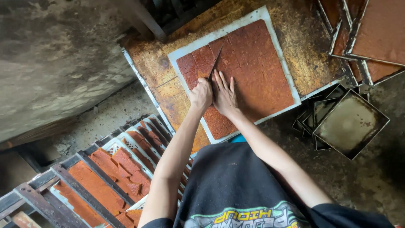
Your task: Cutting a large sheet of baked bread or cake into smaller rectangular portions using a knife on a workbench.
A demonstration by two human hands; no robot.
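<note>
A flat reddish-brown slab (pixel 257 71), scored into squares at its left side, lies on a white board (pixel 184 51). My left hand (pixel 201 95) is closed around the handle of a knife (pixel 215 63). The dark blade points away from me along a cut line in the slab. My right hand (pixel 224 95) lies flat on the slab right beside the knife hand, with its fingers spread.
The board rests on a stained orange-brown table (pixel 160 84). Empty square metal trays (pixel 350 122) are stacked on the floor at the right. Trays with reddish filling (pixel 379 29) sit top right. A rack (pixel 114 169) at lower left holds mesh trays of cut pieces.
</note>
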